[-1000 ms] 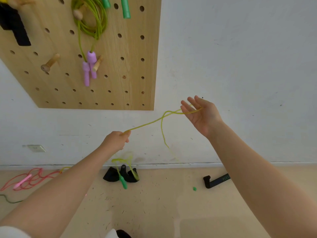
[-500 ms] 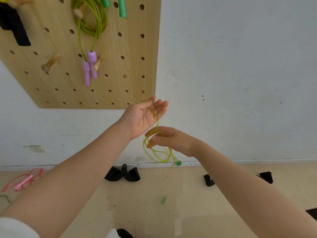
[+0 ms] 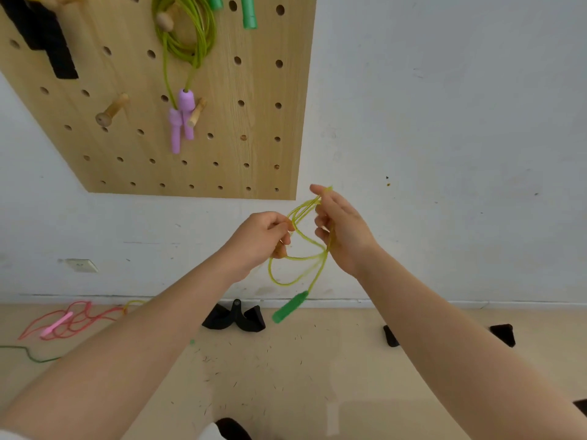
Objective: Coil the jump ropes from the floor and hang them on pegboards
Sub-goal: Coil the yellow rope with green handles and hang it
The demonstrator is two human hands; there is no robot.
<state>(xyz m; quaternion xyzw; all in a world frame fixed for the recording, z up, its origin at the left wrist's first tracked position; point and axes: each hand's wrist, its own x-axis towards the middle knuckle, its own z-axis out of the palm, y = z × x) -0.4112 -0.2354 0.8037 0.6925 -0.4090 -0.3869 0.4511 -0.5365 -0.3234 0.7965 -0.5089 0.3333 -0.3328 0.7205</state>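
Observation:
A yellow-green jump rope [image 3: 298, 268] hangs in loose loops between my two hands, in front of the white wall. My left hand [image 3: 259, 238] pinches the strands at its fingertips. My right hand [image 3: 341, 230] has several loops draped over its fingers, the fingers partly curled round them. One green handle [image 3: 290, 306] dangles below the loops. The wooden pegboard [image 3: 222, 122] is up to the left; a coiled green rope with purple handles [image 3: 182, 117] hangs on a peg there. A red rope with pink handles [image 3: 68, 322] lies on the floor at the left.
Bare wooden pegs [image 3: 111, 111] stick out of the board. Green handles [image 3: 247, 12] and a black item [image 3: 44, 39] hang at its top. Black objects [image 3: 235, 317] lie on the floor by the wall, with more black objects [image 3: 502, 333] to the right. A thin green cord [image 3: 28, 354] runs at far left.
The hands came together from a wide stretch, crossed, and now sit side by side with more loops gathered. The green handle has lifted off the floor and swings under the coil.

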